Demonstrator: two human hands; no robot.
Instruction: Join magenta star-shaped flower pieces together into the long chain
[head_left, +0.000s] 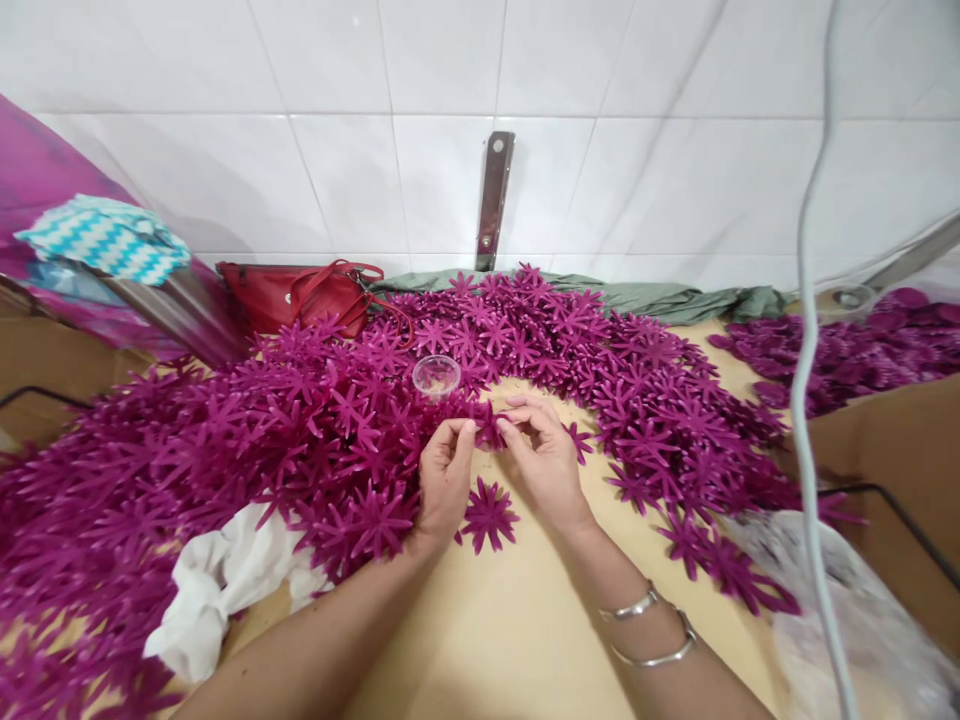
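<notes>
Between my two hands is a purple star-shaped flower piece (490, 428), pinched from both sides. My left hand (445, 478) is closed, its thumb and forefinger on the left petals. Fingers of my right hand (546, 462) close on the right side of the same piece. Just below, a single loose flower piece (490, 515) lies on the pale yellow tabletop (480, 630). A big heap of matching purple flower pieces (337, 430) curves around the hands on the left, back and right. Beyond the left hand sits a small round clear plastic dish (436, 376).
A red handbag (262, 297) rests behind the heap against the tiled wall (330, 180). White crumpled cloth (232, 580) lies at left. A white cable (806, 350) hangs at right, near a clear plastic bag (847, 600) and a cardboard box (892, 470). Purple round pieces (877, 345) lie beyond.
</notes>
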